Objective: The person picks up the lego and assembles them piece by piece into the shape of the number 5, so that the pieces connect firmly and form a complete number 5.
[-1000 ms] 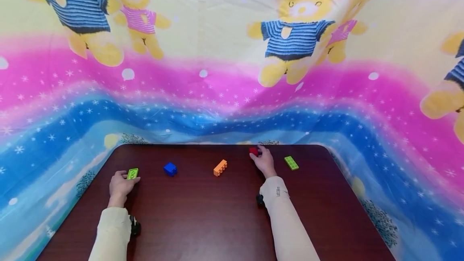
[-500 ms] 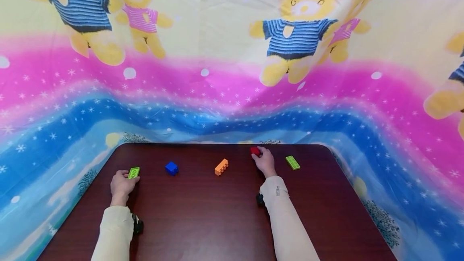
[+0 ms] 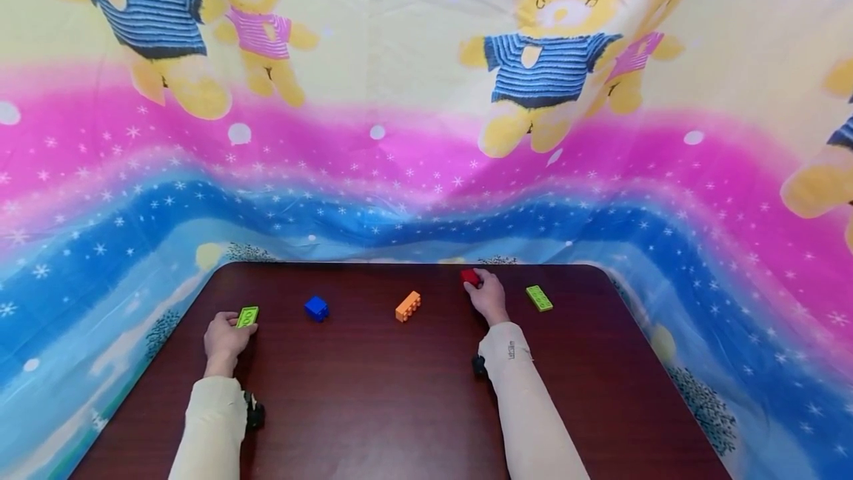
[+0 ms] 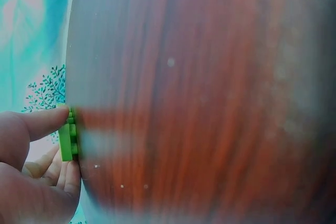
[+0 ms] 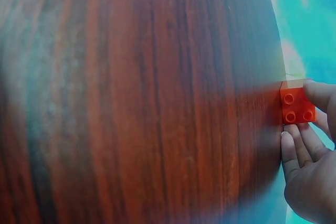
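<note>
At the table's left side, my left hand (image 3: 223, 337) pinches a flat lime-green toy building brick (image 3: 247, 316) between thumb and fingers. The left wrist view shows that brick (image 4: 65, 144) on edge, its studs facing right, low at the tabletop. Near the back edge, a red building brick (image 3: 469, 277) is pinched by my right hand (image 3: 489, 298). Seen from the right wrist, the thumb lies on top of the red brick (image 5: 298, 109), fingers below it, with round studs facing the camera.
Between the hands lie a blue brick (image 3: 316, 308) and an orange brick (image 3: 408, 307) with studs turned sideways. A second lime-green flat brick (image 3: 539, 298) lies right of my right hand. The dark wooden table (image 3: 373, 391) backs onto a patterned cloth (image 3: 400, 169).
</note>
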A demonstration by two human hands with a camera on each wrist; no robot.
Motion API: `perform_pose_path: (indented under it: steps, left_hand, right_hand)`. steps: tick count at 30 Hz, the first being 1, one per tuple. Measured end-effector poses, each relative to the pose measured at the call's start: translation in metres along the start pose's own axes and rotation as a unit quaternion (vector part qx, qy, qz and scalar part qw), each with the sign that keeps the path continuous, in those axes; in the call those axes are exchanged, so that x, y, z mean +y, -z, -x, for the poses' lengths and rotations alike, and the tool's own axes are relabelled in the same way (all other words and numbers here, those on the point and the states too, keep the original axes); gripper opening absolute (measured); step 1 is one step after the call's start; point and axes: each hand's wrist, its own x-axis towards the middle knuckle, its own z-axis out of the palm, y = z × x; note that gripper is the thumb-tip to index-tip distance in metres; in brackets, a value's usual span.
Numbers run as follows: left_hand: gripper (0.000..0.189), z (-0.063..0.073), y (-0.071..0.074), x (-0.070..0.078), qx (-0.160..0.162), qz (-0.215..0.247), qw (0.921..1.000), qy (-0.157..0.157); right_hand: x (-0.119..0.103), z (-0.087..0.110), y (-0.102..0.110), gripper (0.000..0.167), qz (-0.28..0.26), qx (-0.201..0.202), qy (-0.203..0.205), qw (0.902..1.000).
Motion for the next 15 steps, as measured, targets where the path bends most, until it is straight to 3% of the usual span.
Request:
perform_pose_path:
  steps: [6, 15]
  left_hand:
    - [0.054, 0.0018, 0.0007, 0.0015, -0.004, 0.007, 1.0, 0.001]
    - [0.05, 0.0037, 0.0031, 0.0039, -0.025, 0.013, 0.9994, -0.022]
  right_hand:
    - [-0.0001, 0.0015, 0.0018, 0.053, -0.002, -0.003, 0.0, 1.0]
    - [0.0013, 0.0016, 0.006, 0.053, -0.003, -0.012, 0.01, 0.9999]
